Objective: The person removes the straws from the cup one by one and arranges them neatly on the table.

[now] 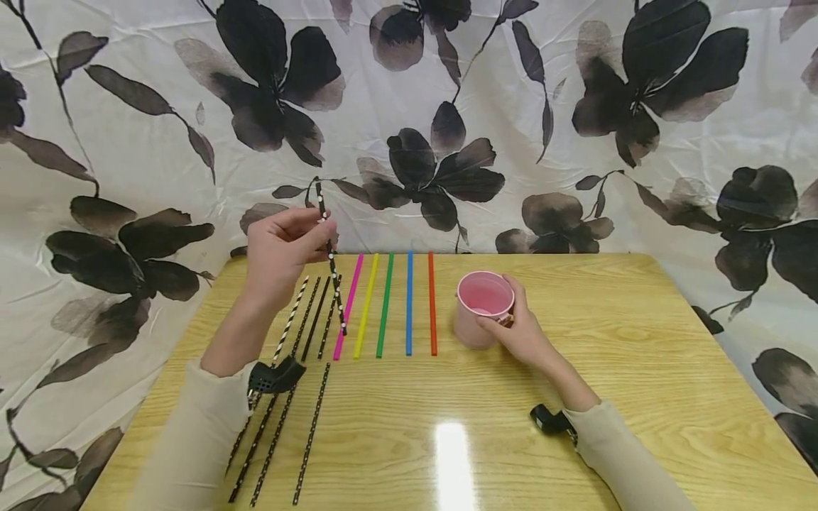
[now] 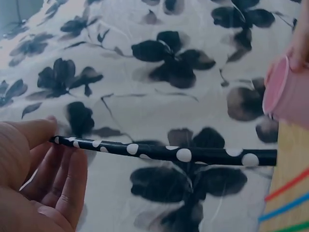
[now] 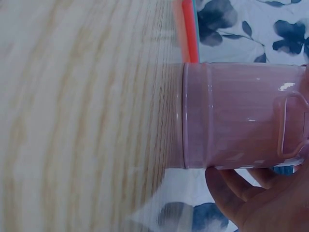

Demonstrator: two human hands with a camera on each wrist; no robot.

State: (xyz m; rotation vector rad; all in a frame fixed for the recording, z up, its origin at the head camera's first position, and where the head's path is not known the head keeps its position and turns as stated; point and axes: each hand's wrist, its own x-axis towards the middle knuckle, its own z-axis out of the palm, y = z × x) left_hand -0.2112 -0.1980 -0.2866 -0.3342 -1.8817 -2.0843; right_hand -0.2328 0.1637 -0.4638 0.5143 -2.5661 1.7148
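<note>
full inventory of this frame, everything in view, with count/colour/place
polka-dot straw: 1, black with white dots, lifted over the table's left side, pinched in the left hand
pink cup: 1, pink, standing on the table right of the coloured straws, empty as far as the head view shows
coloured straws: 5, pink, yellow, green, blue, red, side by side at table centre
patterned straws: several, black or black-and-white, lying on the left; exact count unclear under the arm
table: 1, light wood
backdrop cloth: 1, white with dark flowers, behind the table
left hand: pinches the polka-dot straw
right hand: grips the pink cup
</note>
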